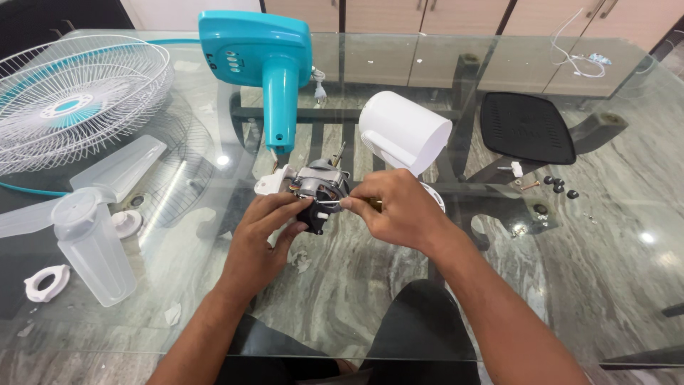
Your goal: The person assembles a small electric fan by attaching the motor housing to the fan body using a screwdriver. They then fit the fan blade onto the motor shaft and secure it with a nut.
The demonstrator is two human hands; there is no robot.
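Head view: both hands' grip closed, left hand (265, 227) on fan motor (318, 187), right hand (394, 208) on screwdriver (332, 202).

Both bare forearms reach up from the bottom edge of the view and converge toward the middle, the left arm rising from the lower left and the right arm slanting in from the lower right. The left hand (265, 229) lies with its back toward the camera, wrist fairly straight, fingers curled forward and slightly spread, closed in a loose grasp. The right hand (395, 208) sits just beside it, wrist bent inward to the left, knuckles up, with thumb and forefinger pinched together at their tips, which point toward the left hand's fingertips.
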